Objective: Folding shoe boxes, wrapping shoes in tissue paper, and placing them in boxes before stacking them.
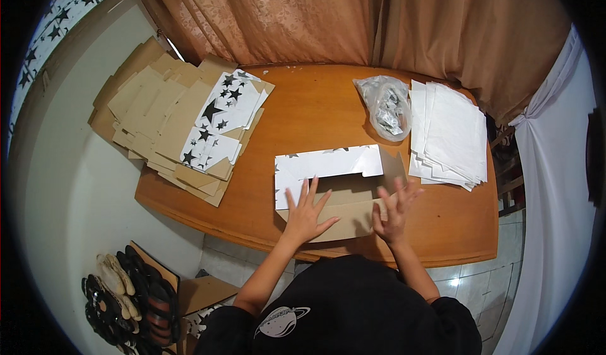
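Observation:
A partly folded cardboard box lies in front of me near the table's front edge, its inside brown and its far and left parts white with a few black stars. My left hand rests on the box's near left part with the fingers spread. At the box's right side is my right hand, fingers apart and raised, slightly blurred. Neither hand is wrapped round anything. Whether the right fingertips touch the cardboard, I cannot tell.
Flat brown cardboard pieces are piled at the table's left, star-printed sheets on top. Beyond the box sits a clear plastic bag with silvery contents, beside stacked white paper. Several shoes stand at the lower left.

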The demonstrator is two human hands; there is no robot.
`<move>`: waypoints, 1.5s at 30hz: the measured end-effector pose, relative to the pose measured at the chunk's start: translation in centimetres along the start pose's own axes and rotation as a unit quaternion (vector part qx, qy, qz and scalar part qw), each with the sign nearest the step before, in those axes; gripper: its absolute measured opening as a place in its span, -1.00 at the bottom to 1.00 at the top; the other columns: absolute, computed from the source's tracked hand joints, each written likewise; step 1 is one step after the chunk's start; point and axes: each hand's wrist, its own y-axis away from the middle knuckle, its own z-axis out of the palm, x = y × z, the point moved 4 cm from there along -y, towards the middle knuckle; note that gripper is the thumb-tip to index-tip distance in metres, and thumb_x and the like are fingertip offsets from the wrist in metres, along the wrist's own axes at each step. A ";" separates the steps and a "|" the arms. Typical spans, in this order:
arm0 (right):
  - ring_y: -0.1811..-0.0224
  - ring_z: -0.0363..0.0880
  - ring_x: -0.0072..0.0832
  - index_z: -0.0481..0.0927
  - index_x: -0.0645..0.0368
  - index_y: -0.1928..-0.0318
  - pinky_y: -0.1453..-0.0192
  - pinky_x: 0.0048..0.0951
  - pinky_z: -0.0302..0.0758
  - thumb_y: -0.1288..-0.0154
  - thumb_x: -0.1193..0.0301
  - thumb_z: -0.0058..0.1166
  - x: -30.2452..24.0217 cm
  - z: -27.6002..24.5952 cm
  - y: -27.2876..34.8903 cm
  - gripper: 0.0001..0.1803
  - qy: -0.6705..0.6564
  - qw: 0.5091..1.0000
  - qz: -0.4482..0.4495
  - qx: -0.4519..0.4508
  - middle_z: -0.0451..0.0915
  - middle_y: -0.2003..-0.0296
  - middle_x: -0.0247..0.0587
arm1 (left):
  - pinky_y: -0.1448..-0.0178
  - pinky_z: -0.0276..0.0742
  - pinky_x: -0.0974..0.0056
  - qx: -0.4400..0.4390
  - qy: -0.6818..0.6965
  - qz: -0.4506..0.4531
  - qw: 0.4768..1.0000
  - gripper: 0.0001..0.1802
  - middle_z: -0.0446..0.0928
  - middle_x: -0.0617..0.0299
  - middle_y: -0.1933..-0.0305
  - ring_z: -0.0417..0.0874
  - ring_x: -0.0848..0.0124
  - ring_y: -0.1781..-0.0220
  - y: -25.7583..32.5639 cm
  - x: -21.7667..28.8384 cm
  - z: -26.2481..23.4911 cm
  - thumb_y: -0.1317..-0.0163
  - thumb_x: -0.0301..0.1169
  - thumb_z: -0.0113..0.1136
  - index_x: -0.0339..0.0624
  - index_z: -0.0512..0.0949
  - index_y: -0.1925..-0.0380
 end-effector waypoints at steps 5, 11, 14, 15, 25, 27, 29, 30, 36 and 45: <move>-0.41 -0.31 0.02 -0.05 0.14 -0.33 -0.29 0.21 -0.57 -0.14 0.35 0.01 2.2 0.3 2.5 -0.22 -0.057 0.967 0.248 0.028 -0.06 -0.33 0.04 | -0.19 -0.46 -0.48 -0.055 0.029 0.094 0.994 0.04 -0.21 -0.06 -0.42 -0.24 -0.04 -0.44 -4.3 1.2 1.0 0.24 0.43 0.04 -0.03 0.30 -0.19; -0.35 0.02 -0.11 0.08 0.17 -0.29 -0.19 0.40 -0.60 -0.18 0.22 -0.01 -0.3 3.1 2.2 -0.30 -0.115 0.961 0.184 -0.170 0.26 -0.22 -0.22 | -0.14 -0.49 -0.53 -0.072 0.012 0.074 0.995 0.22 -0.28 -0.06 -0.43 -0.30 -0.02 -0.45 -4.7 0.3 3.4 0.46 0.48 0.10 -0.09 0.25 -0.22; -0.34 0.05 -0.13 0.11 0.16 -0.28 -0.13 0.50 -0.58 -0.20 0.13 -0.04 -1.2 4.7 2.4 -0.30 -0.050 0.961 0.160 -0.221 0.29 -0.20 -0.26 | -0.14 -0.49 -0.53 -0.079 0.005 0.073 0.994 0.22 -0.30 -0.04 -0.43 -0.31 -0.01 -0.45 -4.7 0.1 3.7 0.46 0.44 0.14 -0.09 0.24 -0.23; -0.33 0.08 -0.15 0.12 0.15 -0.28 -0.10 0.54 -0.57 -0.20 0.09 -0.06 -1.3 5.0 2.5 -0.29 -0.024 0.965 0.143 -0.219 0.32 -0.18 -0.27 | -0.14 -0.49 -0.54 -0.078 -0.006 0.072 0.994 0.20 -0.30 -0.03 -0.43 -0.30 -0.01 -0.45 -4.6 0.2 3.8 0.46 0.42 0.15 -0.08 0.24 -0.23; -0.22 0.27 -0.36 0.10 0.05 -0.30 -0.12 0.55 -0.44 -0.23 0.01 -0.13 -0.4 5.4 1.7 -0.30 0.036 0.953 0.119 -0.276 0.46 -0.04 -0.27 | -0.14 -0.47 -0.54 -0.083 0.008 0.053 0.995 0.15 -0.25 -0.03 -0.43 -0.29 -0.01 -0.45 -4.8 0.4 3.4 0.47 0.35 0.22 -0.04 0.29 -0.20; -0.23 0.26 -0.34 0.10 0.05 -0.30 -0.13 0.54 -0.45 -0.23 0.02 -0.13 0.0 5.6 1.8 -0.30 0.019 0.954 0.112 -0.277 0.45 -0.05 -0.26 | -0.16 -0.47 -0.51 -0.075 0.014 0.066 0.995 0.12 -0.24 -0.02 -0.43 -0.28 0.00 -0.45 -4.7 0.4 2.8 0.43 0.35 0.21 -0.03 0.29 -0.19; -0.30 0.15 -0.27 0.14 0.04 -0.29 -0.16 0.50 -0.51 -0.20 0.03 -0.07 0.7 5.1 1.9 -0.30 -0.044 0.952 0.120 -0.279 0.38 -0.13 -0.28 | -0.22 -0.51 -0.45 -0.020 0.064 0.101 0.993 0.00 -0.12 0.08 -0.42 -0.20 0.05 -0.45 -4.1 1.0 1.5 0.28 0.31 0.19 0.00 0.31 -0.18; -0.30 0.15 -0.27 0.14 0.04 -0.29 -0.16 0.50 -0.51 -0.20 0.03 -0.07 1.1 4.7 2.3 -0.30 -0.045 0.952 0.119 -0.280 0.38 -0.13 -0.28 | -0.22 -0.51 -0.45 -0.021 0.064 0.099 0.993 0.00 -0.12 0.08 -0.42 -0.20 0.05 -0.45 -3.5 0.8 1.3 0.28 0.31 0.19 0.00 0.31 -0.18; -0.39 -0.09 -0.10 0.30 -0.08 -0.22 -0.18 0.41 -0.68 -0.01 -0.11 0.06 4.9 1.6 5.2 -0.24 -0.058 0.970 0.036 -0.234 0.24 -0.25 -0.43 | -0.24 -0.56 -0.43 0.035 0.014 0.085 0.996 -0.06 0.14 0.28 -0.35 -0.02 0.17 -0.42 2.8 -4.3 -0.5 0.20 0.29 0.17 0.06 0.30 -0.19; -0.30 0.17 -0.15 0.55 -0.10 0.08 -0.28 0.33 -0.58 0.06 -0.05 0.18 6.8 2.0 4.9 -0.47 -0.041 0.990 -0.022 -0.135 0.46 -0.04 -0.46 | -0.32 -0.40 -0.32 0.153 0.019 0.052 0.987 -0.33 0.44 0.30 -0.09 0.34 0.26 -0.24 5.9 -8.0 -0.4 0.15 0.17 0.22 0.09 0.52 0.04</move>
